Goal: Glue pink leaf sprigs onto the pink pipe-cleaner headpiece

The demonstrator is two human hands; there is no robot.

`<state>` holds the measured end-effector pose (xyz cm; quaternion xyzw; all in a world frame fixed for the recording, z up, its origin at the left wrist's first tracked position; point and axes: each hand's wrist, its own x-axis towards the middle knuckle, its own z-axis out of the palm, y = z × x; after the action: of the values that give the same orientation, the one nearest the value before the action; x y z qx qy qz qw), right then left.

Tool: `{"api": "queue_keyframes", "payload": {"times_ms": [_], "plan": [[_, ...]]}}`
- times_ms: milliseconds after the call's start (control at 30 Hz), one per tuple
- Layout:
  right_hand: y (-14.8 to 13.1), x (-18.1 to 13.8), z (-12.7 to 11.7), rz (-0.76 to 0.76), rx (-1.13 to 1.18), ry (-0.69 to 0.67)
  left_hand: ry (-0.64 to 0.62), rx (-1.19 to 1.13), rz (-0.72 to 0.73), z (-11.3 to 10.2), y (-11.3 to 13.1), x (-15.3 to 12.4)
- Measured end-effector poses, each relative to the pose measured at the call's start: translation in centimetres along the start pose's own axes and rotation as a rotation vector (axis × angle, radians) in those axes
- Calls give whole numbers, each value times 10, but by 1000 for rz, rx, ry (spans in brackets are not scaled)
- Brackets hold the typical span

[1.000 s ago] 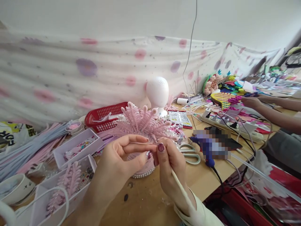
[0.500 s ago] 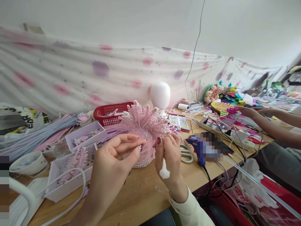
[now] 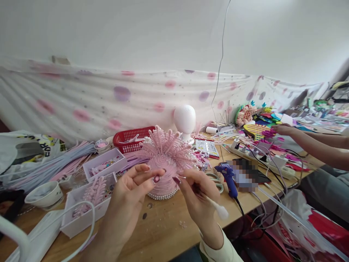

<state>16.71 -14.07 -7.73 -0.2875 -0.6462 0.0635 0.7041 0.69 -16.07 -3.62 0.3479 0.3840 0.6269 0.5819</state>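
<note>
My right hand [image 3: 199,198] is closed around a white stick with a fluffy, cotton-like tip [image 3: 222,211], which points down to the right. Its thumb and index finger are pinched together at the front. My left hand [image 3: 127,200] faces it with thumb and fingertips pressed together; whatever they pinch is too small to make out. Just behind both hands sits a pink, plush-stemmed headpiece [image 3: 163,169] with fern-like sprigs on top and a pearl-beaded rim. Green-handled scissors [image 3: 218,183] and a blue glue gun [image 3: 231,182] lie right of my right hand.
White box trays [image 3: 65,222] with beads and a pink sprig stand at left, near a bowl [image 3: 45,194]. Behind are a red basket [image 3: 128,147] and a white foam head [image 3: 185,120]. A power strip [image 3: 259,156] with cables lies at right, where another person's hands [image 3: 283,130] work.
My right hand has turned, so the fluffy-tipped stick now points out to the right instead of down toward me. My left hand has shifted slightly; the camera view has tilted up.
</note>
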Motion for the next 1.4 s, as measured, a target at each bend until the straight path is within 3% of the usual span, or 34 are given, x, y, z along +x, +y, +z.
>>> {"api": "queue_keyframes", "payload": {"times_ms": [200, 567, 900, 1033, 1233, 1400], "plan": [[-2, -2, 7, -50, -3, -30, 3, 40, 20, 0, -12, -4], [0, -7, 13, 35, 2, -1, 71, -77, 24, 12, -28, -12], [7, -15, 11, 20, 74, -4, 61, -160, 24, -4, -27, -7], [10, -6, 2, 101, 238, 46, 107, -135, 138, -15, -16, 18], [16, 14, -6, 274, 151, -82, 235, -179, 320, -25, 9, 78], [33, 17, 2, 343, 44, -179, 173, -165, 484, -11, 25, 118]]}}
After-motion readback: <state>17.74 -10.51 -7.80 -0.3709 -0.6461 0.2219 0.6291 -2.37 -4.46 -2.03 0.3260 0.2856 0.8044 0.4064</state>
